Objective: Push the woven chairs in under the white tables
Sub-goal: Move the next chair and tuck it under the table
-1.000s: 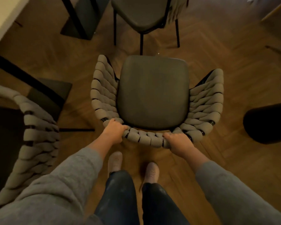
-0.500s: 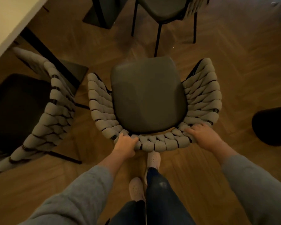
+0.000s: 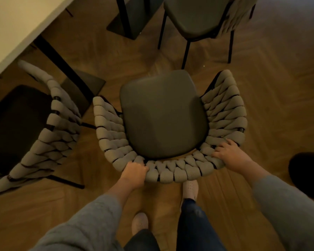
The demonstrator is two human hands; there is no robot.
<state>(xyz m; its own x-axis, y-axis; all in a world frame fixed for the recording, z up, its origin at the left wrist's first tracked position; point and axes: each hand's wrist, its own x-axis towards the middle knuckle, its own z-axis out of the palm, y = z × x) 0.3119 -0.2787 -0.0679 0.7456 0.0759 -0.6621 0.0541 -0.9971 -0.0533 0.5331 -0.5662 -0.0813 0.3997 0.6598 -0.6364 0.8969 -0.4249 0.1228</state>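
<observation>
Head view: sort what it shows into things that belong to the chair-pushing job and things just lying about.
Job: held woven chair, gripped at its back by left hand and right hand; white table; second woven chair at left, by the table; third woven chair at top.
Lying about: dark rounded object at right edge, identity unclear; wooden floor.

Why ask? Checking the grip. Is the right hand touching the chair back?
Touching. The head view shows the right hand gripping the chair back, fingers curled over its woven rim.
</observation>
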